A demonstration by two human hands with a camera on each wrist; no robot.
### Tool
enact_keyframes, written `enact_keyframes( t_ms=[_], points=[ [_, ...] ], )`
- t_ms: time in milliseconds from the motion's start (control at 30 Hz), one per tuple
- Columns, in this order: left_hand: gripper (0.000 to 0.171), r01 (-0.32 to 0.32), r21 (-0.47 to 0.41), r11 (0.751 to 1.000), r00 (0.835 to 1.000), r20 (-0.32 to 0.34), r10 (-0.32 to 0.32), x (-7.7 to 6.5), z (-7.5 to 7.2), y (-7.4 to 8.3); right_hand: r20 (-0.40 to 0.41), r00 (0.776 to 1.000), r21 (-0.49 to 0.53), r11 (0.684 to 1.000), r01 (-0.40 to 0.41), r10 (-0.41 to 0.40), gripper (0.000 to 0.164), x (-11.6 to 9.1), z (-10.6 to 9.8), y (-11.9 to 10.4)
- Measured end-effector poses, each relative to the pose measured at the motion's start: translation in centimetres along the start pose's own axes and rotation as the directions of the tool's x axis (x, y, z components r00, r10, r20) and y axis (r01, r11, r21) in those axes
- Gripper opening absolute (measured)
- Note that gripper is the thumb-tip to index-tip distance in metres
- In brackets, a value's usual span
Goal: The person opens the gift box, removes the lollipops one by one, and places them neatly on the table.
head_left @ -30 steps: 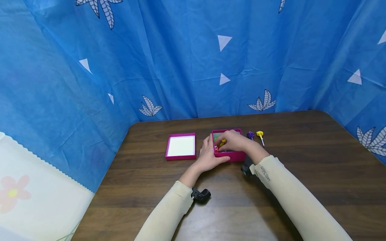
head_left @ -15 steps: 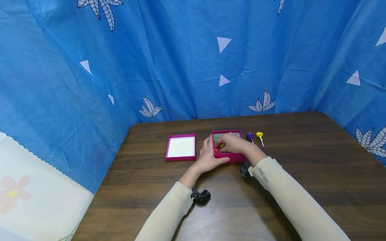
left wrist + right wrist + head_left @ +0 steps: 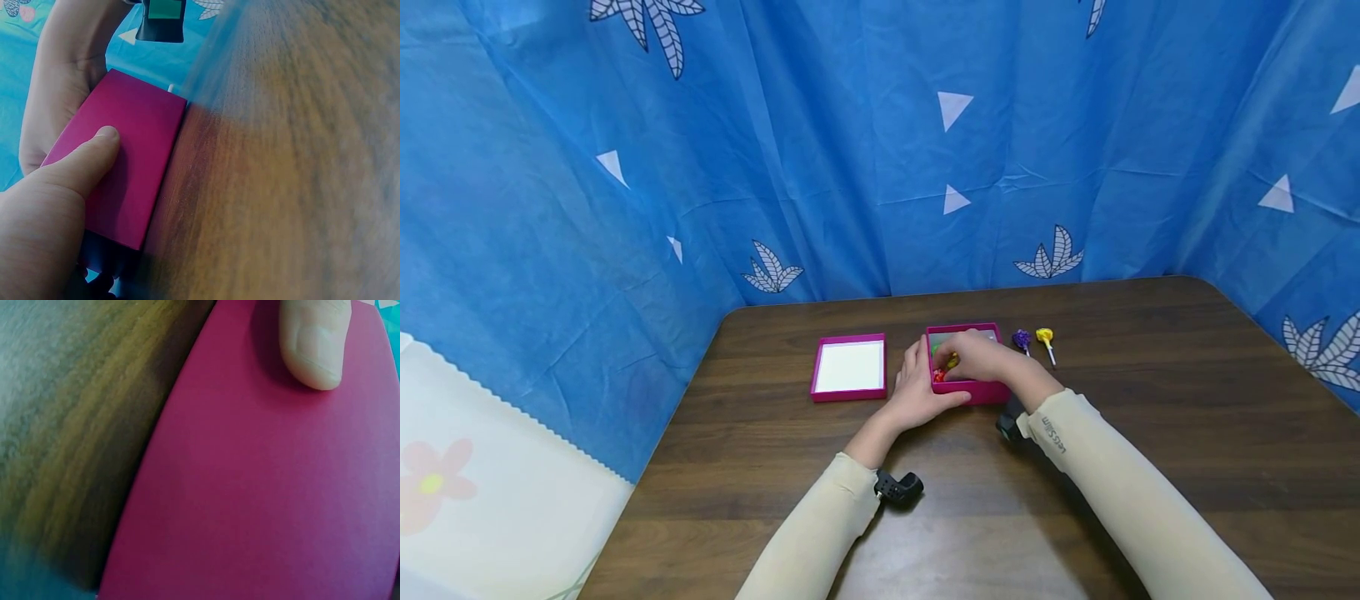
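Observation:
A pink box (image 3: pixel 988 393) stands without a cover on the table. My left hand (image 3: pixel 917 393) steadies it, fingers along its left side and thumb straight across the front; the thumb (image 3: pixel 94 156) presses the front wall in the left wrist view. Inside the box, my right hand (image 3: pixel 976 354) pinches a yellow-wrapped lollipop (image 3: pixel 952 362), its stick hidden. A red-wrapped sweet (image 3: pixel 938 376) lies just below those fingertips, and a green one is partly covered. In the right wrist view, only the box front (image 3: pixel 250 487) and the left thumb (image 3: pixel 315 356) show.
A pink lid (image 3: pixel 850 396) with a white inside lies left of the box. Behind the right wrist lie a purple lollipop (image 3: pixel 1021 339) and a yellow lollipop (image 3: pixel 1046 337). A blue curtain (image 3: pixel 850 167) hangs beyond the brown wooden table (image 3: pixel 737 467).
My right hand has dipped slightly lower and leftward inside the box with the yellow lollipop. My left hand and the box have stayed in place.

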State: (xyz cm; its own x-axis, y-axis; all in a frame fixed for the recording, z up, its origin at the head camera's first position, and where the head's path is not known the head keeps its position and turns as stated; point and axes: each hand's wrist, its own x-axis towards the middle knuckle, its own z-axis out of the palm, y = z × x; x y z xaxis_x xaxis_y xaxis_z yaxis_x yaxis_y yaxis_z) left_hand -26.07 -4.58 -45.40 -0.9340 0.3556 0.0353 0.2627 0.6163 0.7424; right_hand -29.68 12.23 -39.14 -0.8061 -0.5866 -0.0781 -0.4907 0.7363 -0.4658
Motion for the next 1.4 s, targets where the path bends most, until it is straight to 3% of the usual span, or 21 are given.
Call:
enact_keyframes(
  t_ms=[733,1033,1233,1400],
  points=[
    [0.121,0.014,-0.010,1.000,1.000,-0.001,-0.014,0.1,0.2,0.0,-0.079,0.997,-0.012,1.000,-0.012,0.011,0.031,-0.9,-0.5,-0.3],
    [0.121,0.017,-0.014,1.000,1.000,0.000,-0.017,0.3,0.3,-0.2,-0.131,0.991,0.033,0.999,-0.022,0.026,0.032,-1.4,-0.9,-0.5],
    [0.121,0.012,-0.007,1.000,1.000,-0.003,-0.012,0.2,0.3,-0.1,-0.247,0.969,0.082,0.996,0.023,-0.002,0.045,-2.5,-0.7,-0.1],
    [0.121,0.019,-0.022,1.000,1.000,-0.007,-0.019,0.3,0.3,-0.1,-0.328,0.944,0.125,0.992,0.015,0.027,0.043,-3.5,-0.7,0.3]
  ],
)
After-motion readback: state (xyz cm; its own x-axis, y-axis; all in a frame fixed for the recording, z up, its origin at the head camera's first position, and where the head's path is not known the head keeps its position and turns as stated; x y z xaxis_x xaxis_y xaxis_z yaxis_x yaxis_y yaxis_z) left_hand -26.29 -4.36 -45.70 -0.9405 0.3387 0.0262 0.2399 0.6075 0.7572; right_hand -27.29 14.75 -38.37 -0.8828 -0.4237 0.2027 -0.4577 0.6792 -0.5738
